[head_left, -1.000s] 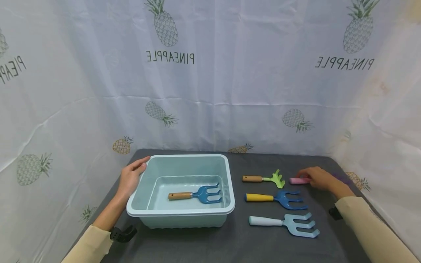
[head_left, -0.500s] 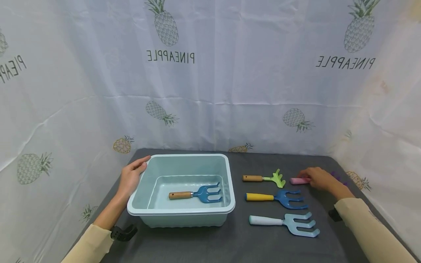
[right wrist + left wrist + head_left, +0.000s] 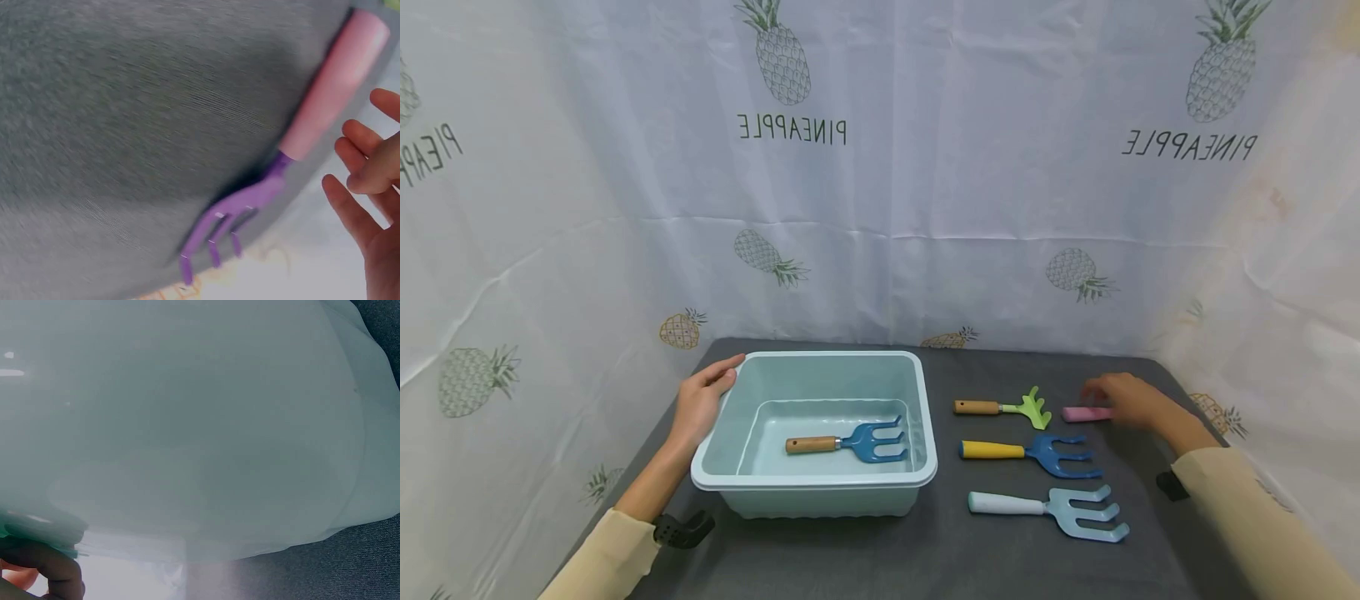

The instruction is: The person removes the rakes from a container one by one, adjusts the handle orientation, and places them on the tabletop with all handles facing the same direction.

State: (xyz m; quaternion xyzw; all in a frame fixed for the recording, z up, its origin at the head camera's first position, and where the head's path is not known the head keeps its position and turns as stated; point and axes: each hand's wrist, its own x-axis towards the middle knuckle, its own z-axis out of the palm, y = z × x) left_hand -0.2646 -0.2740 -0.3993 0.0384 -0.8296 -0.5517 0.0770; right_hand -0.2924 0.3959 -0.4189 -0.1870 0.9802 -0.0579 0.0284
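Observation:
At the left end of the pale green plastic basin [image 3: 820, 482], my left hand [image 3: 700, 404] grips the rim; its curled fingers [image 3: 59, 565] show in the left wrist view. Inside the basin lies a blue garden hand rake [image 3: 870, 442] with a wooden handle. My right hand [image 3: 1131, 404] is above a purple hand rake with a pink handle [image 3: 1082, 414]. The right wrist view shows the whole purple hand rake [image 3: 250, 197] flat on the cloth, and the fingers [image 3: 350, 209] apart from it, holding nothing. In the head view the hand hides its purple tines.
Left of the purple rake lies a small green hand rake [image 3: 1030, 408]. In front are a blue one with a yellow handle [image 3: 1048, 454] and a larger pale blue one [image 3: 1071, 510]. Dark cloth [image 3: 820, 558] covers the table, with a pineapple-print curtain [image 3: 970, 183] around it.
My right hand has let go of the pink handle and lifted slightly off it. The purple rake stays on the table. My left hand keeps its hold on the basin rim.

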